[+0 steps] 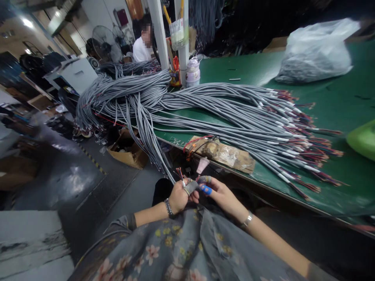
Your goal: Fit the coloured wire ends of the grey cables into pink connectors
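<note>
My left hand [178, 198] is closed around the end of a grey cable [167, 171], and thin coloured wires [179, 173] fan out above its fingers. Grey wrapping covers its thumb. Close beside it, my right hand [224, 197] pinches at the wire ends, with grey and blue coverings on its fingers; the exact point of contact is too small to make out. The held cable runs up into a large bundle of grey cables [140, 91] draped over the table edge. Many stripped cable ends [304, 148] with red and dark wires lie to the right.
A scorched wooden board [234, 156] with a red lead lies at the edge of the green table [322, 97]. Behind stand a lilac bottle [193, 72], a post [159, 35] and a plastic bag [316, 52]. A cardboard box [129, 154] sits below; a person [141, 50] is farther back.
</note>
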`<state>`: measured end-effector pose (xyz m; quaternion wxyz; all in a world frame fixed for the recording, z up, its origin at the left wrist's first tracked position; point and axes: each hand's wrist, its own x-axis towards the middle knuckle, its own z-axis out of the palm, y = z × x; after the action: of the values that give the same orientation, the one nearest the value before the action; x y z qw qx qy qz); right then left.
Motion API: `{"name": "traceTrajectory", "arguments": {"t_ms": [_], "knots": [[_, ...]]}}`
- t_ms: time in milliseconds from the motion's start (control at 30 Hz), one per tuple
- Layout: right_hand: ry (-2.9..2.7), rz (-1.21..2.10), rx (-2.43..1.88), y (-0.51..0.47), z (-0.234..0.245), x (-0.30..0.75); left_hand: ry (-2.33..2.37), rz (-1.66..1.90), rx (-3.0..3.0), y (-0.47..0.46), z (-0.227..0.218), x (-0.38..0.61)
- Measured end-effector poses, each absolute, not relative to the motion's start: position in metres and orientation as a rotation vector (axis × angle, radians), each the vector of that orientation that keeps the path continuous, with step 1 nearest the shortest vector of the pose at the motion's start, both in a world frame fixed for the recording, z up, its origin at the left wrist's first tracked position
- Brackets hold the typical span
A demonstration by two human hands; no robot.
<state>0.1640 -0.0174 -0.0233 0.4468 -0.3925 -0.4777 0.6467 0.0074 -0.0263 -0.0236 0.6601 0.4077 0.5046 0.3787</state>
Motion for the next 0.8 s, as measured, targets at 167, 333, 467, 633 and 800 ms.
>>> {"name": "traceTrajectory", "arguments": {"t_ms": [167,333,467,633,800], "knots": [[-1.174,1.514,-1.016,-0.018,-0.026,0.156,1.083,0.784,0.961,-0.025,-0.021,0.009],[-1.284,1.542,-1.074,-0.013,-0.022,0.156,1.038,0.57,1.069,-0.022,-0.016,0.004],[-1.411,1.479,-1.106,-0.009,-0.02,0.153,1.07,0.558,1.096,-0.022,-0.019,0.002],[-1.368,1.408,-1.204,-0.006,-0.022,0.15,1.089,0.713,0.943,-0.024,-0.026,0.004],[-1.319,1.428,-1.227,-0.007,-0.022,0.149,1.109,0.789,0.874,-0.024,-0.029,0.005]]}}
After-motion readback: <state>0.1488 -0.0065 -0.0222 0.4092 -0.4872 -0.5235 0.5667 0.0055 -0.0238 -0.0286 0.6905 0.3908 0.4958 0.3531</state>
